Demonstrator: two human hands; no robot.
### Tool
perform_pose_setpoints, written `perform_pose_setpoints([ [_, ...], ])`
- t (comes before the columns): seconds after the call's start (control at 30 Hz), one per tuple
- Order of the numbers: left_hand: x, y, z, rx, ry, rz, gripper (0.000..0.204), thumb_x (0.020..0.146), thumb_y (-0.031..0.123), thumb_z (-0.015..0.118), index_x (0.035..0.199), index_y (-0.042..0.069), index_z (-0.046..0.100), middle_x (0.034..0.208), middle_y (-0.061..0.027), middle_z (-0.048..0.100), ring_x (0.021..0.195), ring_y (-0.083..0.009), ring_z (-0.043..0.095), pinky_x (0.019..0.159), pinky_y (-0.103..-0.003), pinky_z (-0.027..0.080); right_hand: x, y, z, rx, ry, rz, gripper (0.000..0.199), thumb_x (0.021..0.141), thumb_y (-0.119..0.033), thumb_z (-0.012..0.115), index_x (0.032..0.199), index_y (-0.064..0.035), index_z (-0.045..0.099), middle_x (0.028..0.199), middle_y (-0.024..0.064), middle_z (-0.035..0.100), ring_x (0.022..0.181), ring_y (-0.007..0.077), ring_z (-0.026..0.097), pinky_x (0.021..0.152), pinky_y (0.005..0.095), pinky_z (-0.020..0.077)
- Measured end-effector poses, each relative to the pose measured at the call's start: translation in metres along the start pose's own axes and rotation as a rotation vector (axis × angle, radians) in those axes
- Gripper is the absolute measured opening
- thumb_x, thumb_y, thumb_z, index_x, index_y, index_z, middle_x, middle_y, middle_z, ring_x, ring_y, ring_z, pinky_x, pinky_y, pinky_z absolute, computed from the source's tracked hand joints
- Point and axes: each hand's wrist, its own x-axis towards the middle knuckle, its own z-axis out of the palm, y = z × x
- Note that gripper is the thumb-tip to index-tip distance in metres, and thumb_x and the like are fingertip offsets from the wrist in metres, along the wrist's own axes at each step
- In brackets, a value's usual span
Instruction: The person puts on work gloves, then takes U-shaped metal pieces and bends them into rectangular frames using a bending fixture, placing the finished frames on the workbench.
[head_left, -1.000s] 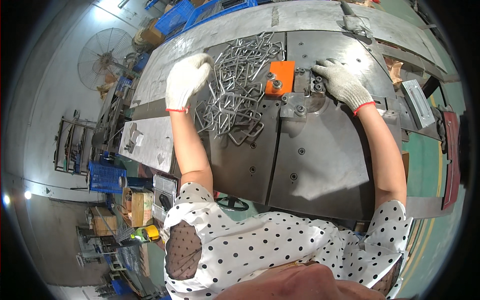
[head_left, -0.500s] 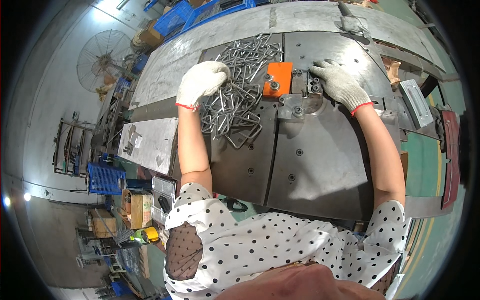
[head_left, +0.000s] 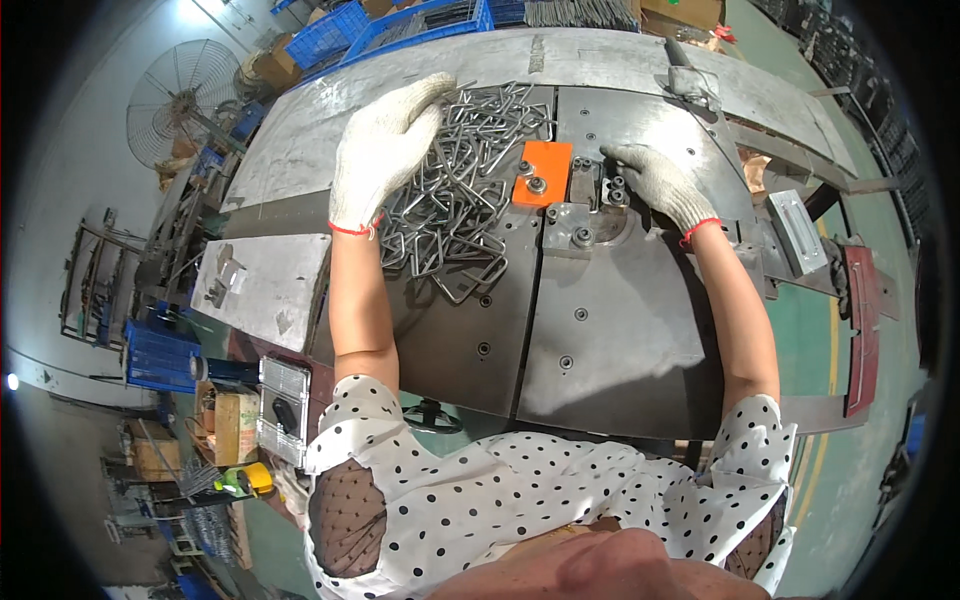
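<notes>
My left hand (head_left: 385,152), in a white knitted glove with a red cuff edge, is over the left side of a heap of bent metal rod pieces (head_left: 455,215). Its fingers stretch out, with the thumb apart; nothing shows in them. On the right, my gloved right hand (head_left: 660,185) lies beside a small bolted metal fixture (head_left: 585,225), fingers extended toward its blocks. Some of those fingertips are dark and partly hidden. An orange plate (head_left: 545,172) with bolts sits between the heap and the fixture.
The dark steel worktop (head_left: 620,330) has bolt holes and a long seam. Blue crates (head_left: 415,25) stand beyond its far edge. A silver block with slots (head_left: 798,232) lies at the right. Left are a large fan (head_left: 182,102) and a grey side plate (head_left: 265,285).
My left hand has lifted and moved slightly away to the far left of the heap, its thumb now spread. My right hand stays by the fixture. The whole view has shifted a little.
</notes>
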Motion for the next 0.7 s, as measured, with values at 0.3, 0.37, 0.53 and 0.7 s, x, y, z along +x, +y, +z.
perform_pose_setpoints([
  [0.3,-0.002,0.019,-0.009,-0.005,0.119,0.048,0.034,0.099,0.015,0.063,0.129,0.005,0.075,0.124,-0.0175,0.077,0.118,-0.0308,0.074,0.102,-0.037,0.055,0.063,-0.030,0.021,-0.099,-0.108,0.066,0.053,0.103,-0.045,0.058,0.119,0.0030,0.075,0.116,0.0287,0.073,0.114,0.0467,0.068,0.099,0.0509,0.0533],
  [0.37,-0.002,0.022,-0.006,-0.035,0.143,0.052,0.033,0.100,0.016,0.064,0.128,0.005,0.075,0.123,-0.0175,0.077,0.116,-0.0320,0.074,0.101,-0.038,0.056,0.072,-0.035,0.025,-0.244,-0.130,0.172,0.058,0.102,-0.051,0.059,0.112,0.0033,0.076,0.110,0.0308,0.073,0.111,0.0473,0.069,0.097,0.0532,0.0534],
  [0.53,-0.007,0.021,-0.005,-0.019,0.171,0.104,0.032,0.101,0.016,0.062,0.129,0.006,0.075,0.126,-0.0166,0.076,0.120,-0.0325,0.072,0.103,-0.038,0.055,0.084,-0.052,0.027,-0.300,-0.171,0.241,0.076,0.096,-0.070,0.060,0.100,0.0035,0.080,0.106,0.0302,0.075,0.106,0.0452,0.072,0.095,0.0521,0.0547],
  [0.7,-0.004,0.023,0.007,-0.043,0.154,0.080,0.036,0.103,0.021,0.060,0.135,0.008,0.072,0.132,-0.0168,0.074,0.124,-0.0336,0.070,0.106,-0.040,0.055,0.093,-0.035,0.038,-0.296,-0.179,0.275,0.077,0.096,-0.072,0.058,0.106,0.0015,0.080,0.106,0.0296,0.075,0.107,0.0465,0.072,0.095,0.0505,0.0551],
])
